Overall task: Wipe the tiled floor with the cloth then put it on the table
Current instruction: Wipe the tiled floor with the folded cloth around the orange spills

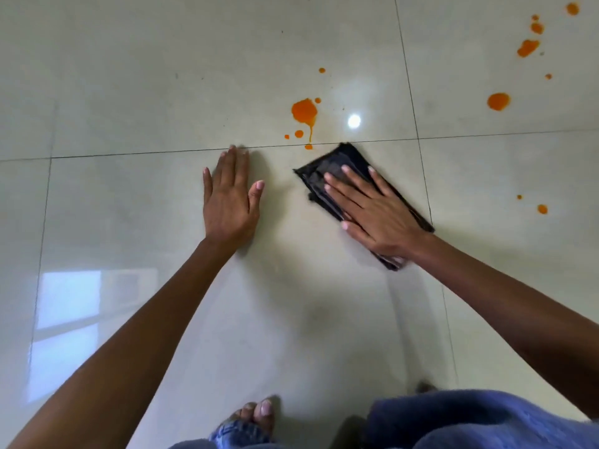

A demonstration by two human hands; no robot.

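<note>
A folded black cloth (330, 165) lies flat on the glossy cream tiled floor (129, 92). My right hand (376, 209) presses down on it with the fingers spread, palm flat on top. My left hand (228, 199) rests flat on the bare tile to the left, fingers together, holding nothing. An orange spill (304, 111) with small drops sits just beyond the cloth's far corner, across a grout line. No table is in view.
More orange splashes lie at the far right (498, 101), upper right (527, 47) and right of the cloth (542, 209). My bare toes (256, 413) and blue clothing (470, 419) fill the bottom edge. A lamp glare (354, 120) shines on the tile.
</note>
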